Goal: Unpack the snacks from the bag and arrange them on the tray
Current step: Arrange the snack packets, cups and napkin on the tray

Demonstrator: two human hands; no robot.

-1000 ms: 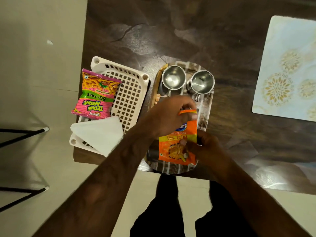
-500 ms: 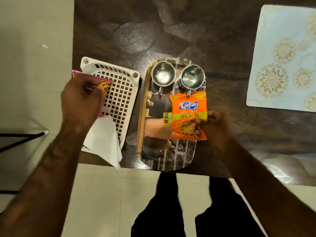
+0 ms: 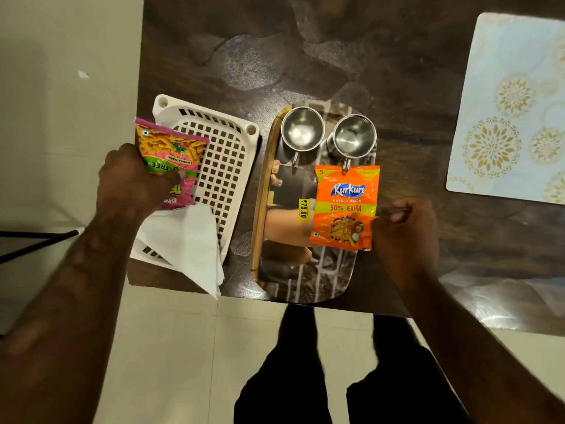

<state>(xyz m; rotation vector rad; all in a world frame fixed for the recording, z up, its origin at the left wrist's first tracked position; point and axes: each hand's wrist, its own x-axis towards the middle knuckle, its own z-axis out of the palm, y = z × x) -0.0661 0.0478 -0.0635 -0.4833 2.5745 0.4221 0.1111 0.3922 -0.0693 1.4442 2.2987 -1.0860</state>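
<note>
An orange snack packet lies on the right half of the printed tray, just below two steel cups. My right hand pinches the packet's right edge. A pink snack packet sits over the left rim of the white lattice basket, and my left hand grips its lower left part, hiding part of the print. A white paper bag lies flat over the basket's near end.
Two steel cups stand at the tray's far end. A yellow price sticker is on the tray. A pale patterned placemat lies far right. The dark table's near edge runs just past the tray.
My left hand left the orange packet, went to the basket and closed on the pink packet. My right hand set the orange packet flat lower on the tray.
</note>
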